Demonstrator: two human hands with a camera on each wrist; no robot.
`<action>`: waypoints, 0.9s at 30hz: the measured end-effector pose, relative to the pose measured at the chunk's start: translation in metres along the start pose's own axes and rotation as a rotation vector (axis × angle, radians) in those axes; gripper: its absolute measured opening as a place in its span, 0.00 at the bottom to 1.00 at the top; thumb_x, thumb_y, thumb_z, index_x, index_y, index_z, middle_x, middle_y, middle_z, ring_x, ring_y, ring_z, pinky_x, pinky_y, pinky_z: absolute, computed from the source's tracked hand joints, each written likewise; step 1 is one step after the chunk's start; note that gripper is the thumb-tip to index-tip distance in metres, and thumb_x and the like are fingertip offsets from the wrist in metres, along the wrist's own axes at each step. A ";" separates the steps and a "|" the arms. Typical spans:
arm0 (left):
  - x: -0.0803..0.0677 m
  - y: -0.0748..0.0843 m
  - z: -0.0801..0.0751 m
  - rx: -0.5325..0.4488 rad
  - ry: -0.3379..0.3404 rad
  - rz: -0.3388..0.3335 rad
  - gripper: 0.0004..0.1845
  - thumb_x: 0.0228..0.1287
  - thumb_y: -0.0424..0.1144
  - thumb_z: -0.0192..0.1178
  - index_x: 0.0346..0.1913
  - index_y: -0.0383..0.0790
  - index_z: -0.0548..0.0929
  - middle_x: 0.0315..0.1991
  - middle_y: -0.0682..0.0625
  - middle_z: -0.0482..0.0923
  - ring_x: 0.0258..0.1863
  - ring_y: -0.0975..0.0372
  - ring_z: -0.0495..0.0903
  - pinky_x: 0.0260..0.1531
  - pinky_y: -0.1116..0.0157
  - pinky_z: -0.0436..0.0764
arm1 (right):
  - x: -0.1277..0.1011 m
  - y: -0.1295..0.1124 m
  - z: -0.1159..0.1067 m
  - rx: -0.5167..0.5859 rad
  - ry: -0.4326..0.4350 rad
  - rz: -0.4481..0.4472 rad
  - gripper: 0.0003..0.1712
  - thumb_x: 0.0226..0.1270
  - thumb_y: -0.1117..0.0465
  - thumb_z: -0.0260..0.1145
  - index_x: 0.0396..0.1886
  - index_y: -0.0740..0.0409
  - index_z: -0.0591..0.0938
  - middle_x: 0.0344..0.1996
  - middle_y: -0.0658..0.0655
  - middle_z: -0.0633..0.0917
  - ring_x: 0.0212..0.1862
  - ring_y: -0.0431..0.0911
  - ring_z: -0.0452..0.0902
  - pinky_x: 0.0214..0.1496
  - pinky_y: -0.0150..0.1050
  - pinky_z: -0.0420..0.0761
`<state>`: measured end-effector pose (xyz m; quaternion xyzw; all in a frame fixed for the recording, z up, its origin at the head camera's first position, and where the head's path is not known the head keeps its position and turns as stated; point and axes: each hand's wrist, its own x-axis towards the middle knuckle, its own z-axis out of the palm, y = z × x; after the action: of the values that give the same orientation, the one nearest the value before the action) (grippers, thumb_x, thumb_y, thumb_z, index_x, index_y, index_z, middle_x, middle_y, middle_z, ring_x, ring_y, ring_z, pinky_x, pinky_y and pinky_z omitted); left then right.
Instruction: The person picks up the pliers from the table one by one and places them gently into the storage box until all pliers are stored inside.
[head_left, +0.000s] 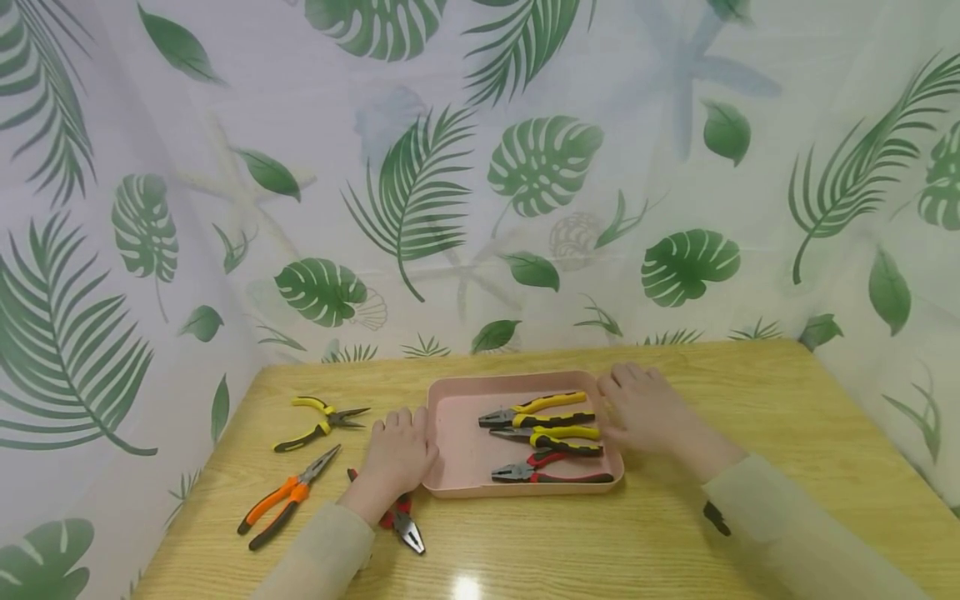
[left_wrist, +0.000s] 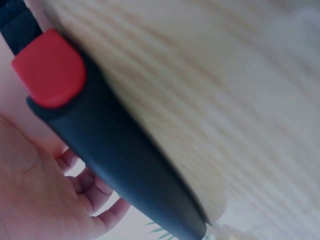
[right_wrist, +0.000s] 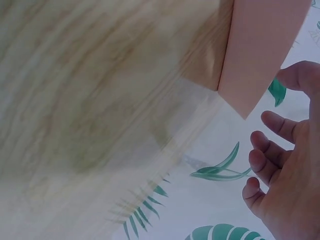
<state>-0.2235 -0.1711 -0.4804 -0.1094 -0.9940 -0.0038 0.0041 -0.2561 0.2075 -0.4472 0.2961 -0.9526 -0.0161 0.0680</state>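
Observation:
A pink rectangular tray (head_left: 456,433) lies between my two hands in the head view. My left hand (head_left: 401,450) is at its left wall, fingers loosely bent. At the right end, my right hand (head_left: 645,408) has its thumb beside the tray wall (right_wrist: 260,45) and its other fingers loosely bent. In the tray lie yellow-black combination pliers (head_left: 551,403), yellow-black long-nose pliers (head_left: 547,435) and red-black combination pliers (head_left: 517,473). Under my left wrist are more red-black pliers (head_left: 407,529), partly hidden; a black-and-red handle (left_wrist: 125,140) looms large in the left wrist view.
Left of my left hand, yellow-black long-nose pliers (head_left: 330,419) and orange-black long-nose pliers (head_left: 302,490) lie on the wooden table (head_left: 540,550). A leaf-patterned cloth (head_left: 450,183) stands behind the table and along its sides.

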 end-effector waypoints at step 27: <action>0.001 -0.003 0.004 -0.016 0.025 0.012 0.12 0.75 0.44 0.53 0.48 0.38 0.71 0.39 0.42 0.72 0.42 0.48 0.73 0.43 0.51 0.71 | -0.017 -0.001 0.013 0.100 0.000 0.060 0.14 0.79 0.46 0.61 0.42 0.53 0.76 0.38 0.52 0.72 0.43 0.49 0.66 0.44 0.47 0.68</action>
<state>-0.2247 -0.1735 -0.4842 -0.1153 -0.9931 -0.0130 0.0157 -0.2434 0.2166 -0.4624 0.2704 -0.9607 0.0337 0.0534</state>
